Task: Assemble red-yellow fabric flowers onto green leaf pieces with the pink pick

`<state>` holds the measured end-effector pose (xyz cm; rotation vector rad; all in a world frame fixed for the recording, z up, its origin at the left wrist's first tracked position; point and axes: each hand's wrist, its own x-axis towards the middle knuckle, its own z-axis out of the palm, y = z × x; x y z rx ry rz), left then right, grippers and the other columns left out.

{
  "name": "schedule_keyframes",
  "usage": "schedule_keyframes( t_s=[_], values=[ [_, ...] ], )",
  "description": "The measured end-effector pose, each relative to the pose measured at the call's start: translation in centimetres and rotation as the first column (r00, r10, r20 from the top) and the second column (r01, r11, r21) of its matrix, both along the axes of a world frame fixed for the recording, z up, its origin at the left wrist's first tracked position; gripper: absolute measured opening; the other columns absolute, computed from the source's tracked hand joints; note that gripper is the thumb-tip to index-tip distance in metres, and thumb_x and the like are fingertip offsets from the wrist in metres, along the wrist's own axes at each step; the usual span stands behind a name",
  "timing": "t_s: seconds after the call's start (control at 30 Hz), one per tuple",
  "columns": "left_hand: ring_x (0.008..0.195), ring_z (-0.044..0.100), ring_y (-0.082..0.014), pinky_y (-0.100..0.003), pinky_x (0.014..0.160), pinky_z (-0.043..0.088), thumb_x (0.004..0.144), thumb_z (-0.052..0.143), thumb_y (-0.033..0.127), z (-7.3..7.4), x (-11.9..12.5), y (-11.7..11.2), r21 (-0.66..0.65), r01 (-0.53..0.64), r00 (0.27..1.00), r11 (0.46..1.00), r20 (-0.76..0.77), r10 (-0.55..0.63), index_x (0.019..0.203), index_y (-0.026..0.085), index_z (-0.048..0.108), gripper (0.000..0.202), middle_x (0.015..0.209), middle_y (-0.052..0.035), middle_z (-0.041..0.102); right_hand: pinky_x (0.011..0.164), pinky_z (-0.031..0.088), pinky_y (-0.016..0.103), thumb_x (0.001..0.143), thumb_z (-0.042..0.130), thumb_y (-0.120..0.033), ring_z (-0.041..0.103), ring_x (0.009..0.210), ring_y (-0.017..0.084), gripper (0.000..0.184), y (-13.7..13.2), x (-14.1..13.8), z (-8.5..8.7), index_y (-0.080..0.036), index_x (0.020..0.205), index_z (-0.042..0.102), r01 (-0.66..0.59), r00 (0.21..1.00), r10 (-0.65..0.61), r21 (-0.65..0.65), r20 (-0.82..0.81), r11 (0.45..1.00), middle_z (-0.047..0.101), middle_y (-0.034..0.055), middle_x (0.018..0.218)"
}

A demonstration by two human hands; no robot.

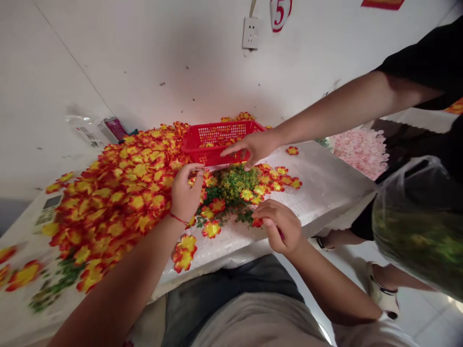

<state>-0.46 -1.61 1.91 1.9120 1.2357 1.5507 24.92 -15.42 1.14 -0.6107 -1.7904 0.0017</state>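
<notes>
My left hand [186, 193], a red cord on its wrist, is beside the pile of red-and-yellow artificial flower petals [133, 178]. Its thumb and fingers are curled towards each other; what lies between them, if anything, I cannot make out. Nearer the table's front edge, my right hand [282, 225] is closed round a thin tool, of which a pale tip and a bit of red show. A red petal piece [257, 222] is at its fingertips. Between both hands lies a clump of green and yellow artificial sprigs [237, 185], with loose flower petals [211, 228] around it.
Another person's hand [255, 147] reaches in from the right over a red plastic basket [213, 126]. That person's clear bag of greenery [415, 236] hangs at the right. Pink flowers [361, 152] lie beyond the table [325, 183]. A wall socket [250, 33] is behind.
</notes>
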Motion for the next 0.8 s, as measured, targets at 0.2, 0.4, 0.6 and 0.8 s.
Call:
schedule_keyframes(
  t_s=[0.2, 0.4, 0.6, 0.8],
  values=[
    [0.112, 0.079, -0.0234, -0.039, 0.106, 0.064, 0.106, 0.064, 0.028, 0.6, 0.2, -0.6, 0.038, 0.044, 0.998, 0.998, -0.052, -0.042, 0.113, 0.024, 0.081, 0.019, 0.118, -0.0049, 0.084, 0.081, 0.062, 0.039, 0.116, 0.052, -0.018, 0.077, 0.088, 0.024, 0.025, 0.1, 2.3, -0.4, -0.024, 0.115, 0.076, 0.363, 0.917, -0.371, -0.081, -0.147, 0.928, 0.081, 0.0071, 0.097],
    [0.112, 0.079, -0.0239, -0.039, 0.105, 0.063, 0.107, 0.064, 0.023, 0.8, 0.2, -0.6, 0.077, 0.025, 0.994, 0.997, -0.108, -0.017, 0.111, 0.024, 0.081, 0.018, 0.115, -0.0049, 0.085, 0.088, 0.058, 0.044, 0.12, 0.049, -0.03, 0.069, 0.095, 0.03, 0.031, 5.9, 4.5, -0.1, -0.022, 0.101, 0.072, 0.666, 0.745, -0.619, -0.225, 0.248, 0.711, 0.073, 0.0126, 0.102],
    [0.113, 0.078, -0.0238, -0.04, 0.106, 0.062, 0.108, 0.063, 0.022, 0.7, -0.1, -0.4, 0.064, 0.012, 0.993, 0.998, -0.12, -0.004, 0.11, 0.023, 0.081, 0.018, 0.115, -0.0051, 0.085, 0.097, 0.057, 0.05, 0.119, 0.047, -0.022, 0.066, 0.109, 0.038, 0.029, 10.5, 0.8, -0.7, -0.013, 0.116, 0.074, 0.677, 0.633, -0.424, -0.197, 0.648, 0.71, 0.071, 0.0241, 0.12],
    [0.111, 0.079, -0.0235, -0.038, 0.103, 0.062, 0.107, 0.064, 0.02, 0.4, 0.0, 0.0, 0.099, 0.012, 0.991, 0.995, -0.135, 0.002, 0.109, 0.023, 0.081, 0.018, 0.113, -0.0048, 0.084, 0.101, 0.056, 0.046, 0.12, 0.048, -0.02, 0.069, 0.109, 0.034, 0.029, 11.9, -2.8, 1.5, -0.01, 0.119, 0.075, 0.528, 0.693, -0.233, -0.26, 0.683, 0.809, 0.072, 0.0214, 0.12]
  ],
)
